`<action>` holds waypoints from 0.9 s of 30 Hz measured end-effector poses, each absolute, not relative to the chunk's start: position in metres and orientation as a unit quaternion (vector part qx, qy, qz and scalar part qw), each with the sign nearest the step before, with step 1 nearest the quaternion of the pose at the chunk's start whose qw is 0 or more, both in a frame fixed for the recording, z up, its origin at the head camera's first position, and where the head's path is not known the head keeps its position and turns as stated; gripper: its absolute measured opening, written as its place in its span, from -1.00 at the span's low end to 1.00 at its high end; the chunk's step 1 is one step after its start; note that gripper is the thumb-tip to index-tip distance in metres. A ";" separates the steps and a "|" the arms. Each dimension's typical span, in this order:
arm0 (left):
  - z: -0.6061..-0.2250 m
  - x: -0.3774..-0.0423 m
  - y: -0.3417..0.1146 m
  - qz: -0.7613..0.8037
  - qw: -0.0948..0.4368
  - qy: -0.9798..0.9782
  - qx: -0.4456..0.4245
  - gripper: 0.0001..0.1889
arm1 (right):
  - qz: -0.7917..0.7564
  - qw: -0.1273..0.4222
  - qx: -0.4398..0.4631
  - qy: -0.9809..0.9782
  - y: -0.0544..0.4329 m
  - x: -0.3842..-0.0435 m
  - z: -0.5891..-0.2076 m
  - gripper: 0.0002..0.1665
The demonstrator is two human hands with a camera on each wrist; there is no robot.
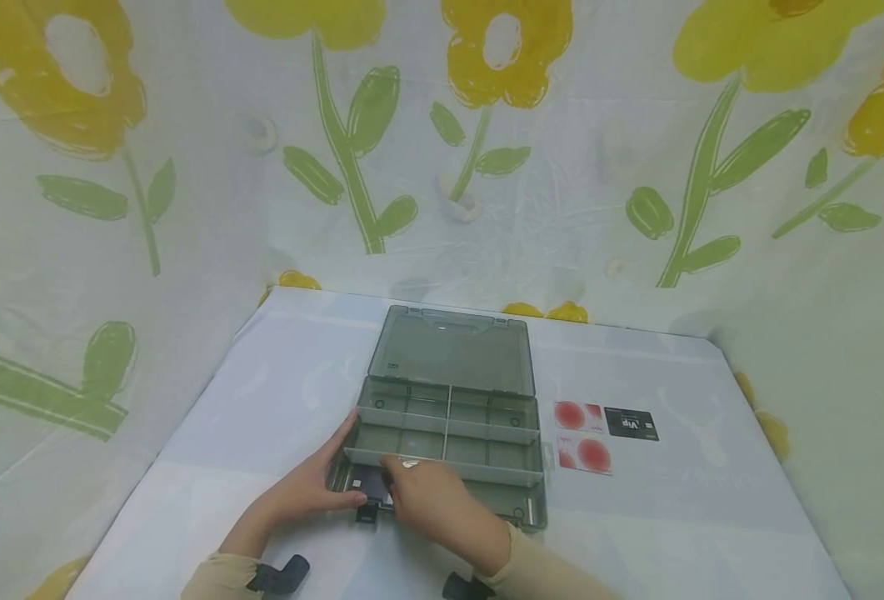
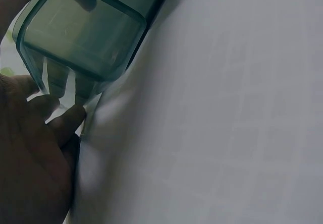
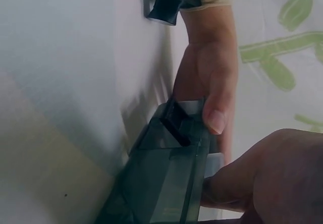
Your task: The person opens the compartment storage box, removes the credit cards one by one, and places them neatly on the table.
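A translucent grey-green divided storage box [image 1: 447, 431] lies on the table with its lid [image 1: 452, 350] laid back. My left hand [image 1: 307, 487] holds the box's near left corner, fingers along the left side and thumb at the front edge. From the left wrist view, the fingers [image 2: 65, 125] touch the box's outer wall. Inside the near left compartment is a dark card [image 1: 369, 481] with a chip. My right hand [image 1: 442, 504] reaches in from the right and pinches this card; its fingertips are partly hidden. In the right wrist view, the left thumb [image 3: 217, 120] lies by the box rim.
Right of the box lie two red-and-white cards [image 1: 579, 417] and a black card [image 1: 631, 423] marked "Vip". A black latch [image 1: 367, 512] sticks out at the box's front. Flower-printed cloth [image 1: 531, 200] surrounds the white table [image 1: 674, 517].
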State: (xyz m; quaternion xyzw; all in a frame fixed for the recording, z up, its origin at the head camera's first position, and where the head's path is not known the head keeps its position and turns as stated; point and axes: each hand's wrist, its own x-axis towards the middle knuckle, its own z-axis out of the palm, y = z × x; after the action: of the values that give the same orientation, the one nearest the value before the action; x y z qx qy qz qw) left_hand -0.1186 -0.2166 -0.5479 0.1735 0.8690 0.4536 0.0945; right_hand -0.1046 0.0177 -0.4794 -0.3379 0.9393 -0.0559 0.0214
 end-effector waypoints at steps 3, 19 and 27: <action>-0.548 -0.119 -0.215 0.451 0.094 0.871 0.170 0.34 | -0.050 0.025 -0.331 0.942 0.016 -0.103 -0.478 -0.62; -0.545 -0.118 -0.216 0.450 0.096 0.872 0.169 0.33 | -0.159 0.144 -0.270 0.939 0.015 -0.112 -0.477 -0.58; -0.546 -0.118 -0.216 0.450 0.097 0.871 0.173 0.32 | -0.237 0.206 -0.270 0.910 0.023 -0.122 -0.472 -0.51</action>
State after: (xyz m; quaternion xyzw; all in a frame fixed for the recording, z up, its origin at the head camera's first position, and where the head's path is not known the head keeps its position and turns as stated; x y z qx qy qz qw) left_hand -0.1183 -0.2160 -0.5463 0.1730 0.8706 0.4502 0.0971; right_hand -0.1216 0.0227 -0.4725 -0.2696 0.9105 -0.2366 0.2060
